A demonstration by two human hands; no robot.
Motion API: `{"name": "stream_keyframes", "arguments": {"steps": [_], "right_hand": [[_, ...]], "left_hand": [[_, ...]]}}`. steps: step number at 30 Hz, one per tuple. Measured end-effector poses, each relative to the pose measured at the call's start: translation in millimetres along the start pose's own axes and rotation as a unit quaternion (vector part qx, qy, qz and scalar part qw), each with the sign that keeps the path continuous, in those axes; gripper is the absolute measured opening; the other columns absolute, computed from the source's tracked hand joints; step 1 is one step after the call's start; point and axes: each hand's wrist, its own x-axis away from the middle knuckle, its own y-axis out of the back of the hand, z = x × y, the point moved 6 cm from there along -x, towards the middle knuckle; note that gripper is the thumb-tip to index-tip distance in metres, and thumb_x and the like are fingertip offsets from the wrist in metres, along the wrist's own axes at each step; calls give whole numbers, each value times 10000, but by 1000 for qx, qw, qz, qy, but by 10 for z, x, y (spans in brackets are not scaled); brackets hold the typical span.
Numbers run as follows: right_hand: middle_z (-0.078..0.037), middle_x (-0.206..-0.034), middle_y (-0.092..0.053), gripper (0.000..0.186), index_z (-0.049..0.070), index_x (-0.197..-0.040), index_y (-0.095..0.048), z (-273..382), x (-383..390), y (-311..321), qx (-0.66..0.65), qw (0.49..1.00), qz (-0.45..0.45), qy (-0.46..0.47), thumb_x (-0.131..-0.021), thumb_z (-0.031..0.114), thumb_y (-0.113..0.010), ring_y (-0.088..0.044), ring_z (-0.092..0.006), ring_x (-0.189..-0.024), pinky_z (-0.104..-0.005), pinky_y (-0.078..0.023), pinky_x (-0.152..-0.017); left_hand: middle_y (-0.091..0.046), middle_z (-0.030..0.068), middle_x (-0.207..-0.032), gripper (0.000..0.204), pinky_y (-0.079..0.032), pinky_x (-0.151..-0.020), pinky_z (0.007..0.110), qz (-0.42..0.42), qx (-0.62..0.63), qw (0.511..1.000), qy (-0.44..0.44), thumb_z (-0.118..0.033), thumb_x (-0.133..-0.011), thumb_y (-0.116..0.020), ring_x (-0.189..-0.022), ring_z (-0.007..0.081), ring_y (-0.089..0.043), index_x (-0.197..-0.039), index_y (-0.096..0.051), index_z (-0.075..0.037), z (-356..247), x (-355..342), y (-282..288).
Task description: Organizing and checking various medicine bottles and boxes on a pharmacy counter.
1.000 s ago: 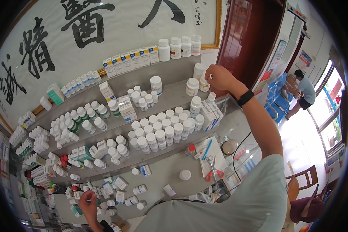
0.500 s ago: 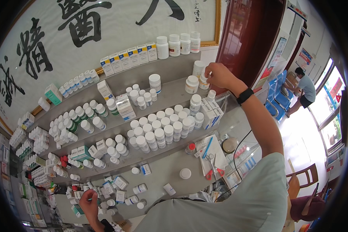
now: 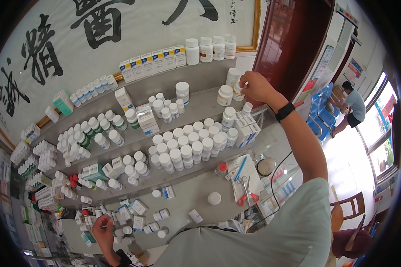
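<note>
White bottle (image 3: pixel 239 91) half hidden behind right hand (image 3: pixel 256 86); grip unclear.

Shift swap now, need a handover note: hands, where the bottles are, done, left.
Right hand: raised to the upper shelf step, fingers on a small white bottle beside two other white bottles.
Left hand: low on the counter among small boxes and bottles; grip unclear.
Done: stepped shelves hold rows of white bottles.
Left: loose bottles, boxes and red-handled scissors lie on the counter.
</note>
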Motion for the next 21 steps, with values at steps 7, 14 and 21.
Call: {"name": "stream_keyframes", "arguments": {"steps": [7,14,21], "right_hand": [[-173,-932,-687,131,15,-832,-690,130,0,23,41,999,4,-12,-717,41,-745,-674,-383,-926,-465,-554,-822],[-167,-926,-695,121,17,-828,-688,192,28,49,46,999,0,-10,-719,32,-738,-678,-380,-931,-469,-554,-819],[-174,-958,-710,147,31,-889,-744,119,4,104,31,999,18,-17,-768,114,-747,-688,-373,-956,-452,-557,-849]], "left_hand": [[-718,56,-890,203,-537,-779,293,-10,1,1000,-8,-52,-878,-731,-817,136,-660,-1063,-704,25,-11,13,-16],[-716,52,-887,202,-539,-766,297,-1,2,1000,4,-62,-883,-737,-810,132,-653,-1065,-707,20,-86,4,-49],[-719,55,-896,202,-540,-786,287,2,16,1000,-2,-56,-886,-747,-820,134,-660,-1068,-706,20,-76,-31,-53]]}}
